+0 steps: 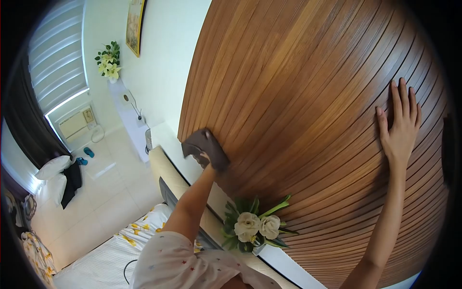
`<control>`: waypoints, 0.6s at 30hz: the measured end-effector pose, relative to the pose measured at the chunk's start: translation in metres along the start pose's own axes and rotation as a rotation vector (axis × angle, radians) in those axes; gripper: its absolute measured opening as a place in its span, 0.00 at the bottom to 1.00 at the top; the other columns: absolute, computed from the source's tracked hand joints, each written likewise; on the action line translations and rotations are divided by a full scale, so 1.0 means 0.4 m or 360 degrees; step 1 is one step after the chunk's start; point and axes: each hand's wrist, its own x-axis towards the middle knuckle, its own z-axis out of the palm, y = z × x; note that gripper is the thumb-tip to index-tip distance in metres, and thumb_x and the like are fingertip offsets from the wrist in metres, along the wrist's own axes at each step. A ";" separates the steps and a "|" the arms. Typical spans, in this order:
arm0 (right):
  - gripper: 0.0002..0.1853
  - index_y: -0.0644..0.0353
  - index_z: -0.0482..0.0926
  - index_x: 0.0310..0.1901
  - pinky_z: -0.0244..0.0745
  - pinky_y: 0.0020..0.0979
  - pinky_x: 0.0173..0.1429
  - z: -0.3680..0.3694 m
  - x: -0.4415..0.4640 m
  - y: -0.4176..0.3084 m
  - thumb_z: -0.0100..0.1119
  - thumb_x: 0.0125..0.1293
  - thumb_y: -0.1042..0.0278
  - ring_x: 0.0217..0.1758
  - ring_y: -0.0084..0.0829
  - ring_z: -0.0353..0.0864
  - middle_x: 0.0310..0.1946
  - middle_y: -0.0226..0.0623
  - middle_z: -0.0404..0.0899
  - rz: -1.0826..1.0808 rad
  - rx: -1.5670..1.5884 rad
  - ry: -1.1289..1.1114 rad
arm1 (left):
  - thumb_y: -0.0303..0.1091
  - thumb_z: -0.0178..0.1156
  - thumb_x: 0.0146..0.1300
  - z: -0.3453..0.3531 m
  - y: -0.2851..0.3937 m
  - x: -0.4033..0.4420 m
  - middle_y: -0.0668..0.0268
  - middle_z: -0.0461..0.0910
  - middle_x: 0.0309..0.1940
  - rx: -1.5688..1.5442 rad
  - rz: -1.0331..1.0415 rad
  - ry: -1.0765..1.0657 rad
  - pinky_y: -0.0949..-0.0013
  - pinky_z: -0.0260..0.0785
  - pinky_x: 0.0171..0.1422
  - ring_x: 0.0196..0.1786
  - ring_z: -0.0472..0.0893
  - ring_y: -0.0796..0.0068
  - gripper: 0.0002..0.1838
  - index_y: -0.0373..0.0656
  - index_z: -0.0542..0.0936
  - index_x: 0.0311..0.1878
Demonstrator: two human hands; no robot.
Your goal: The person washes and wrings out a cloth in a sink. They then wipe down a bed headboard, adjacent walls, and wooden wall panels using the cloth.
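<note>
A wall panel of brown wooden slats [288,96] fills the middle and right of the view. At its lower left edge, my left hand [204,156] is wrapped in or holding a dark brown cloth [211,147], pressed near the wood; most of the fingers are hidden by it. On the right, my right hand [401,129] lies flat against the slats with its fingers stretched out, holding nothing. White artificial flowers [248,226] with green leaves stand below the panel, between my two arms.
A headboard [168,168] and a bed with a white and yellow cover [106,255] are at the lower left. Beyond are a white shelf [126,113] with flowers [109,62], a framed picture [135,26], pillows [53,167] and slippers [88,152] on the floor.
</note>
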 end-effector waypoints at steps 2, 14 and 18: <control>0.29 0.41 0.62 0.68 0.42 0.40 0.76 -0.002 0.003 0.000 0.45 0.67 0.43 0.75 0.34 0.51 0.71 0.25 0.57 0.0013 -0.0005 -0.0017 | 0.41 0.43 0.64 0.091 0.091 0.032 0.57 0.73 0.51 0.0704 0.0699 0.0157 0.60 0.63 0.60 0.55 0.72 0.59 0.20 0.41 0.72 0.55; 0.29 0.44 0.63 0.68 0.41 0.43 0.76 -0.012 0.005 -0.006 0.47 0.66 0.46 0.75 0.37 0.50 0.71 0.27 0.56 0.0035 0.0169 0.0002 | 0.57 0.66 0.50 0.787 0.674 -0.111 0.49 0.53 0.69 0.2095 0.2549 -0.0193 0.40 0.42 0.72 0.73 0.48 0.45 0.33 0.34 0.80 0.47; 0.31 0.45 0.63 0.68 0.41 0.46 0.76 -0.017 0.005 -0.010 0.50 0.64 0.48 0.75 0.39 0.50 0.71 0.28 0.56 0.0092 0.0243 -0.0036 | 0.59 0.59 0.56 0.736 0.633 0.047 0.46 0.51 0.71 0.1040 0.2530 -0.0471 0.36 0.33 0.71 0.74 0.48 0.45 0.46 0.31 0.59 0.67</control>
